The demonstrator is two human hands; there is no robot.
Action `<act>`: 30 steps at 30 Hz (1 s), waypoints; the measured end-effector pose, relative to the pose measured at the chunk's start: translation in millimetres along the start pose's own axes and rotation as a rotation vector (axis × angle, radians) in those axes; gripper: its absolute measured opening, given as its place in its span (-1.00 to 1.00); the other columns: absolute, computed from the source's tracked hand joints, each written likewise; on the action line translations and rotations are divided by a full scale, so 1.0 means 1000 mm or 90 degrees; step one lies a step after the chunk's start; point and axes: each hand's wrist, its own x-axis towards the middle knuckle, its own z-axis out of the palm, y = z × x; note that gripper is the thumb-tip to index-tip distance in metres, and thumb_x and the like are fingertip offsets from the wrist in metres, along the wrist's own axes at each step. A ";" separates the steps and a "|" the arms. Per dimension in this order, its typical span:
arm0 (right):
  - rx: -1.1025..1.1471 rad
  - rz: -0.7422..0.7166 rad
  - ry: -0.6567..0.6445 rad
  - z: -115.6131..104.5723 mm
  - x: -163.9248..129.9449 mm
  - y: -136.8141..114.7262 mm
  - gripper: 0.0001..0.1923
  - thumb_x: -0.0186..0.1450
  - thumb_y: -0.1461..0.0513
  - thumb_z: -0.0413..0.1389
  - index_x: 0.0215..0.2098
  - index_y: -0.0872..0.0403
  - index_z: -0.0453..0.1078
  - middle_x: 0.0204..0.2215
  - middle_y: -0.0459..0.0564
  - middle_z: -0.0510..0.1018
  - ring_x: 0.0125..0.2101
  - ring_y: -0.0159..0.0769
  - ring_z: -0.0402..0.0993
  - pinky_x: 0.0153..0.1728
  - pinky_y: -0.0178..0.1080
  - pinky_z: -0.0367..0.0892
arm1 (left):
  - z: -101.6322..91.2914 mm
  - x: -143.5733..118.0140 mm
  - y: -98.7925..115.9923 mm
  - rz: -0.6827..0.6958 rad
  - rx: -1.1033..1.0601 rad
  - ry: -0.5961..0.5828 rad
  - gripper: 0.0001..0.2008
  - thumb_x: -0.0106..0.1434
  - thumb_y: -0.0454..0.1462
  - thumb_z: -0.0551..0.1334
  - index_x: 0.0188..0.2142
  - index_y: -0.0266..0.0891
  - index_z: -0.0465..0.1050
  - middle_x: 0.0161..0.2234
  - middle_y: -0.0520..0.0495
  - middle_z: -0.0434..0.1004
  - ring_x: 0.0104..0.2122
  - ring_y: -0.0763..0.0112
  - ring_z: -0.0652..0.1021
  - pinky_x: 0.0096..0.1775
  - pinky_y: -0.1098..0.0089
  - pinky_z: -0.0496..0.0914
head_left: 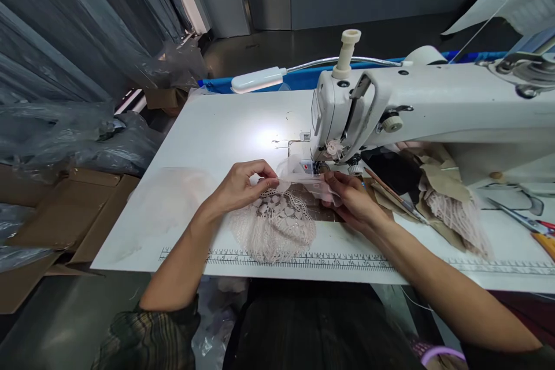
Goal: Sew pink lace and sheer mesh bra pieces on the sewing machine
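Pink lace piece (277, 221) lies under my grip before the sewing machine (416, 110), my left hand (243, 185) and right hand (351, 199) both pinched shut on its sheer strip (303, 182).

Needle area hidden behind sewing machine (416, 110) head, just beyond right hand (353, 199). Machine body cut off at the picture's right edge. Scissors (518, 217), well right of that hand, partly cut off. Ruler (303, 258) numerals near left hand (240, 185) too small to read.
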 end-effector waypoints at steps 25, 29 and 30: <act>-0.873 -0.332 0.023 -0.021 -0.010 -0.026 -0.62 0.33 0.01 0.01 -0.32 0.09 0.52 -0.56 0.01 0.53 -0.56 -0.27 0.39 -0.50 -0.25 0.16 | -0.014 0.002 -0.054 -0.104 0.361 0.266 -0.60 0.21 -0.45 0.10 0.04 -0.28 0.37 0.11 -0.28 0.40 0.06 0.11 0.45 0.08 0.14 0.34; -0.796 -0.386 -0.117 -0.020 -0.011 -0.016 -0.67 0.32 0.01 0.07 -0.25 0.06 0.53 -0.34 0.05 0.59 -0.40 -0.22 0.46 -0.38 -0.21 0.29 | -0.001 0.002 -0.046 -0.054 0.357 0.215 -0.60 0.24 -0.50 0.01 0.02 -0.27 0.40 0.07 -0.22 0.44 0.06 0.16 0.45 0.08 0.09 0.34; -0.786 -0.407 -0.151 -0.020 -0.010 -0.013 -0.70 0.31 0.02 0.09 -0.25 0.04 0.53 -0.28 0.06 0.59 -0.32 -0.18 0.47 -0.30 -0.17 0.32 | 0.005 0.003 -0.042 -0.047 0.330 0.199 -0.65 0.29 -0.46 0.02 0.01 -0.26 0.40 0.04 -0.20 0.46 0.03 0.17 0.46 0.06 0.07 0.35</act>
